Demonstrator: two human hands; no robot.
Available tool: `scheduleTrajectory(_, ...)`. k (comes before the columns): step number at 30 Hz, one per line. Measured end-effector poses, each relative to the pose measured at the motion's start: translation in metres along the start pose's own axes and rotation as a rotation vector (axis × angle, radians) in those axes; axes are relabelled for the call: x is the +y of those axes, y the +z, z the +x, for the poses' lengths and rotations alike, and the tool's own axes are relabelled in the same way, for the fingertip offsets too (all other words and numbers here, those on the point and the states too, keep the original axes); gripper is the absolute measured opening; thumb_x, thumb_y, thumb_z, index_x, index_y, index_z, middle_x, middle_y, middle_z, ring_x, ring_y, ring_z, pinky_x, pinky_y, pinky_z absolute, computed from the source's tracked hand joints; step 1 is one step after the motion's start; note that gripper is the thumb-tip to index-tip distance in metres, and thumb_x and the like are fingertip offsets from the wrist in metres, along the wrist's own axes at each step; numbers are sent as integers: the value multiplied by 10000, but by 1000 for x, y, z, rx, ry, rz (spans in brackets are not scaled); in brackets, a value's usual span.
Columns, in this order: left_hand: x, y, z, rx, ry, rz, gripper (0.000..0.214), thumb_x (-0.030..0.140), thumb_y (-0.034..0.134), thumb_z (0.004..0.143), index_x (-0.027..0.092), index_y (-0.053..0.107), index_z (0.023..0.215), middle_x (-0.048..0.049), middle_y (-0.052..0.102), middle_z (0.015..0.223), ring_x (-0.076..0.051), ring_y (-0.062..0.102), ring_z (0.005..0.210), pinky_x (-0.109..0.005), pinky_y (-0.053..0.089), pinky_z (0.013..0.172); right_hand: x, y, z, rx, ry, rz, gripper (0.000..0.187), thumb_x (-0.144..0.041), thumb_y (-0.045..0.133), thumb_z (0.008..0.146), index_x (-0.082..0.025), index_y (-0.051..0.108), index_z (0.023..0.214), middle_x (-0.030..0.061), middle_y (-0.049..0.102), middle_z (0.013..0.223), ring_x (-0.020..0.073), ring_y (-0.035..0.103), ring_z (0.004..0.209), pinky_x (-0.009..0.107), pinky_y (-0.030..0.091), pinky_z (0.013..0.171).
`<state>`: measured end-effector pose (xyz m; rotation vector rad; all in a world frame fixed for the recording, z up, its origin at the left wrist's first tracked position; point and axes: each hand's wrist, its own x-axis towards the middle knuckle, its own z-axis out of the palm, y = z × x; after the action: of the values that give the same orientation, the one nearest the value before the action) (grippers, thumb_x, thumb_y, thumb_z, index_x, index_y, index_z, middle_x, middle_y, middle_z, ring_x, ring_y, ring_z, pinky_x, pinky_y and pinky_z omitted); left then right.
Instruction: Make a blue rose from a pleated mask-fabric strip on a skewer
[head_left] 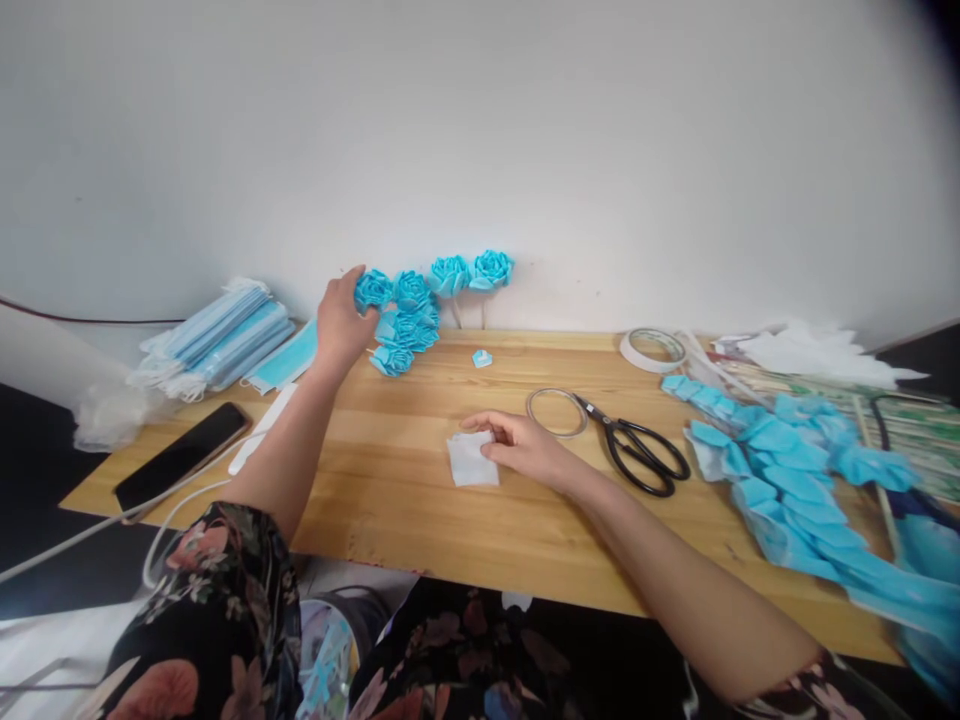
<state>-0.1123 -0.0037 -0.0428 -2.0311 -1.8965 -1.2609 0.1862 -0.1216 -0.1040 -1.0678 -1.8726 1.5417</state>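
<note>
My left hand (341, 322) reaches to the back of the wooden table (420, 520) and closes its fingers on a blue rose (373, 289) made of folded mask cloth. That rose joins a cluster of several blue roses (409, 325) leaning against the white wall. Two more blue roses on sticks (472, 272) stand just to the right. My right hand (525, 447) rests at the table's middle, fingers pinching a small white folded piece (472, 461) that lies flat on the wood.
A stack of blue face masks (217, 340) and a black phone (184, 456) lie at the left. Black scissors (637, 450), a wire ring (555, 412), a tape roll (652, 348), a small blue scrap (482, 358) and a pile of blue folded pieces (787, 470) lie to the right.
</note>
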Motion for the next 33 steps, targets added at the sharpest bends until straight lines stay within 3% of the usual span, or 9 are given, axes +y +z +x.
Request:
scheduleTrajectory(5, 2, 10, -3, -116, -43, 43, 764, 198, 564, 722, 140, 442, 1474, -157, 559, 1419, -347, 593, 1203, -500, 418, 1102, 0, -1, 0, 2, -6, -29, 436, -150, 555, 741, -202, 649, 1164, 3, 639, 864, 121, 526, 700, 246, 384, 658)
scheduleTrajectory(8, -1, 11, -3, -121, -74, 57, 781, 227, 564, 738, 134, 408, 1498, -153, 592, 1392, -341, 618, 1173, -483, 446, 1074, 1, -1, 0, 6, -10, -36, 427, -155, 559, 744, -203, 653, 1157, 5, 648, 878, 121, 532, 700, 248, 385, 657)
scheduleTrajectory(14, 2, -1, -5, -95, -89, 80, 682, 232, 565, 750, 160, 512, 1427, -123, 673, 1286, -335, 642, 1132, -457, 469, 1038, 3, 0, 1, 6, -26, -42, 421, -149, 556, 741, -212, 659, 1145, -7, 632, 827, 116, 514, 677, 243, 377, 646)
scheduleTrajectory(21, 13, -5, -12, -184, -109, 146, 687, 238, 571, 763, 182, 498, 1444, -124, 687, 1251, -367, 641, 1129, -465, 478, 991, 1, 0, 1, 5, -15, -45, 419, -141, 543, 750, -197, 658, 1149, -13, 596, 801, 114, 503, 679, 246, 366, 653)
scheduleTrajectory(24, 8, 4, -10, -176, -151, 53, 820, 221, 610, 746, 181, 365, 1527, -130, 697, 1205, -355, 668, 1060, -465, 486, 968, 0, 0, 0, 10, -12, -44, 422, -136, 546, 747, -198, 658, 1149, -12, 596, 799, 118, 510, 685, 249, 372, 659)
scheduleTrajectory(27, -4, 13, -8, -159, -201, -192, 944, 214, 639, 739, 168, 206, 1577, -120, 692, 1171, -272, 692, 938, -422, 509, 933, 0, 0, -1, 9, -13, -50, 425, -135, 547, 749, -190, 654, 1157, -9, 590, 802, 116, 500, 684, 249, 370, 661)
scheduleTrajectory(30, -19, 16, -9, -175, -208, -412, 1026, 225, 686, 713, 170, 143, 1581, -160, 619, 1298, -234, 680, 936, -414, 530, 922, 1, 0, 0, 5, -14, -52, 426, -139, 544, 753, -181, 651, 1163, -7, 581, 807, 114, 493, 690, 247, 368, 666)
scheduleTrajectory(33, -30, 16, -12, -182, -187, -433, 1080, 245, 750, 661, 200, 170, 1571, -187, 484, 1457, -273, 654, 1046, -464, 521, 966, 2, 0, 1, 7, -8, -47, 432, -140, 544, 747, -179, 651, 1164, -12, 570, 793, 114, 496, 693, 244, 365, 667)
